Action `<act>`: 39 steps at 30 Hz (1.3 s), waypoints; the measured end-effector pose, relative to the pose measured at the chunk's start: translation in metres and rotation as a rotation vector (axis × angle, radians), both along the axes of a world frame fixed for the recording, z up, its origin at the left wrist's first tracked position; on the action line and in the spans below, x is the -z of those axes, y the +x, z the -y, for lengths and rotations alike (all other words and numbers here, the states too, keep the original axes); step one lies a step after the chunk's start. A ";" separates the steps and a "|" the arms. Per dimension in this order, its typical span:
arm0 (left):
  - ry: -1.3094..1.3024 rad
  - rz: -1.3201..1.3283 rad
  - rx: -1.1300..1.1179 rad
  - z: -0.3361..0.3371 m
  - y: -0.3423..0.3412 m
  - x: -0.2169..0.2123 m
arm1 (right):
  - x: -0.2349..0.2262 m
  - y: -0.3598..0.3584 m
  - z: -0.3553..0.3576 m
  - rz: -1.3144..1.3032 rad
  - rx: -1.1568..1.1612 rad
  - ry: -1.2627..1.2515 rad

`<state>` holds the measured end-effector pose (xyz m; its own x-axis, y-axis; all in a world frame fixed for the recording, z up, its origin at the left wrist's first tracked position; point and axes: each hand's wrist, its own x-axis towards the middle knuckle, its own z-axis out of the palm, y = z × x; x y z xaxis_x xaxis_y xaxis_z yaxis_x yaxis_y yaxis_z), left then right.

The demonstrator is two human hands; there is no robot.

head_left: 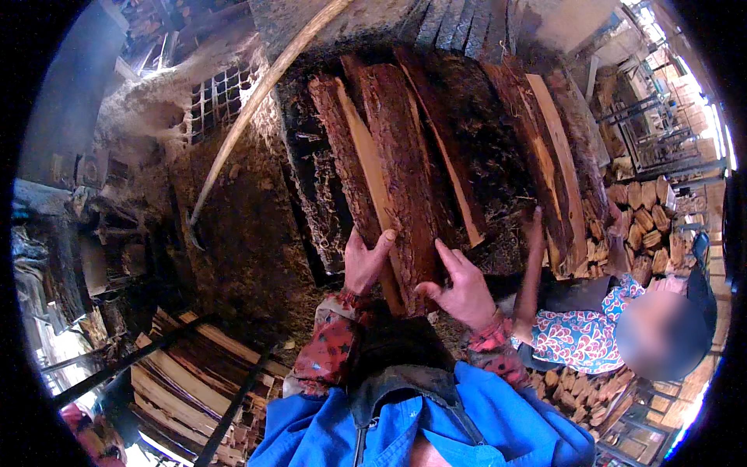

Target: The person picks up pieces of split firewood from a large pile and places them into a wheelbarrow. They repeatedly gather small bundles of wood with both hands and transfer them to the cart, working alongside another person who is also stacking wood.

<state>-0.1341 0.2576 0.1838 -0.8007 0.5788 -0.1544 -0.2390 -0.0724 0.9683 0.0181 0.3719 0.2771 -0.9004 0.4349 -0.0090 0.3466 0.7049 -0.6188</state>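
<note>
Several long slabs of wood with rough bark lie side by side in front of me. My left hand (367,261) closes around the lower part of the left bark slab (334,117), its thumb across the slab's top. My right hand (463,288) is at the lower right edge of the wide middle bark slab (398,148). Its thumb and index finger are spread and touch the bark; the other fingers are partly hidden. To the right of these lies a narrower slab (443,148) with a pale cut edge.
A person in a patterned top (580,331) stands at the right, one hand (535,229) beside more slabs (556,163). A long curved wooden handle (261,93) slants at the upper left. Cut planks (187,373) are stacked lower left; split firewood (646,218) is piled right.
</note>
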 end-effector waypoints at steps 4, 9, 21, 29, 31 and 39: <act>0.005 0.018 0.049 0.001 -0.001 -0.006 | -0.003 -0.006 -0.030 -0.054 0.197 -0.007; -0.031 -0.007 0.036 -0.003 0.000 -0.004 | -0.006 -0.008 -0.047 -0.225 0.194 -0.044; -0.044 -0.072 0.002 -0.005 0.001 0.006 | 0.073 -0.042 -0.184 -0.139 0.342 0.502; -0.022 -0.028 -0.017 -0.009 0.002 0.026 | 0.109 -0.021 -0.228 0.202 0.276 0.561; -0.029 -0.071 -0.045 -0.009 0.003 0.029 | 0.102 -0.031 -0.220 0.063 0.278 0.368; -0.089 -0.071 -0.078 -0.008 0.006 0.031 | 0.109 -0.088 -0.172 0.166 0.201 0.387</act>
<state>-0.1278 0.2661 0.1526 -0.8534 0.5011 -0.1435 -0.1667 -0.0015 0.9860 -0.0701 0.5441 0.1676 -0.7979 0.6005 0.0521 0.5722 0.7818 -0.2480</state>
